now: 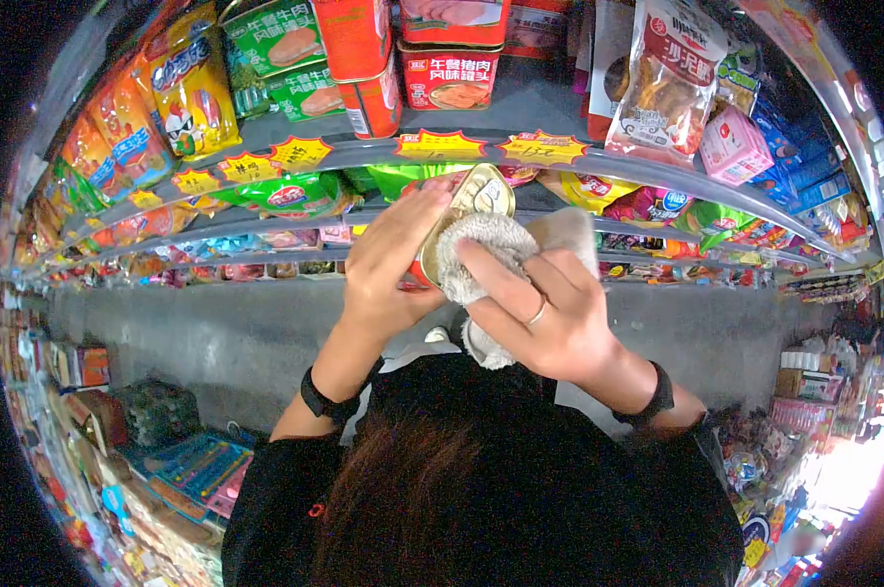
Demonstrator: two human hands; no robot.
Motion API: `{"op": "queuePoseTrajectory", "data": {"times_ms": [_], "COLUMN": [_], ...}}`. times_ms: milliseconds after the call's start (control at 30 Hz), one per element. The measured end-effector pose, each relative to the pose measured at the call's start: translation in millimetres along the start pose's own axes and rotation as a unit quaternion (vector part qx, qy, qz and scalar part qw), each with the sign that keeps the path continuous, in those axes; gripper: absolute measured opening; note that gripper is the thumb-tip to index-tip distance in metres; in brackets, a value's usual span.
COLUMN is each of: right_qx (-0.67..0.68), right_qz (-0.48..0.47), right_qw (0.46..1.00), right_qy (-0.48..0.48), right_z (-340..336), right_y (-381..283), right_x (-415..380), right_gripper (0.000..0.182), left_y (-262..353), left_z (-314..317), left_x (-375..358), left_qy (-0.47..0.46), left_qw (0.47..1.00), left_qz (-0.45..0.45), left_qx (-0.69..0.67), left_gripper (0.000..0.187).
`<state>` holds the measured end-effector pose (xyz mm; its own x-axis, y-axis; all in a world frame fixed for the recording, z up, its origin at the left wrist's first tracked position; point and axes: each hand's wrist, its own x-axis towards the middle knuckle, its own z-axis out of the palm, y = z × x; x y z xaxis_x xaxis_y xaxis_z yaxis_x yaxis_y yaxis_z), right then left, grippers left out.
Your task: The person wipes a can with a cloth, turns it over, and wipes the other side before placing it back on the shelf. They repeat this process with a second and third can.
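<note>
My left hand (388,249) is wrapped round the side of a red can of luncheon meat with a gold lid and pull ring (489,194). The can is tilted so that its lid shows, in front of the shelf edge. Over part of the can lies a grey-white cloth (452,256), bunched and pressed on by my right hand (549,313), which wears a ring. A loose end of this cloth hangs below my fingers. The can's lower part is hidden by the cloth and my hands.
Stacked red cans (447,80) and green cans (273,39) stand on the upper shelf (549,108). Yellow price tags (440,145) line its edge. A snack bag (665,83) stands at the right. Bagged goods fill the lower shelves. Grey floor (217,333) lies below.
</note>
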<state>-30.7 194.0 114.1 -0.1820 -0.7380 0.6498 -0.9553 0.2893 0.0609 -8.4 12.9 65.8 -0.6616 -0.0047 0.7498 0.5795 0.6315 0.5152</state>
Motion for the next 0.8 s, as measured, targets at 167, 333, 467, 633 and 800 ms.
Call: {"op": "queuePoseTrajectory", "data": {"times_ms": [167,333,467,633,800], "right_qx": [-0.008,-0.073,-0.091,-0.021,0.073], "right_qz": [-0.018,0.0,0.016,0.02,0.077], "right_qw": [1.0,0.997,0.995,0.998,0.992], "right_qy": [-0.015,-0.031,-0.038,-0.047,-0.062], "right_z": [5,12,17,15,16], "right_y": [13,44,40,19,-2], "right_x": [-7,-9,-12,-10,-6], "right_gripper": [0.014,0.013,0.017,0.019,0.033], "left_y": [-4,0,-1,-2,-14], "left_z": [-1,-6,-6,-6,4], "left_x": [2,0,-3,-2,-1], "left_qy": [0.009,-0.005,0.0,-0.02,-0.011], "left_qw": [0.999,0.999,1.0,0.999,0.999], "left_qz": [0.029,0.025,-0.003,-0.01,-0.02], "left_qx": [0.041,0.031,0.017,0.03,0.034], "left_gripper": [0.062,0.061,0.061,0.063,0.067]}}
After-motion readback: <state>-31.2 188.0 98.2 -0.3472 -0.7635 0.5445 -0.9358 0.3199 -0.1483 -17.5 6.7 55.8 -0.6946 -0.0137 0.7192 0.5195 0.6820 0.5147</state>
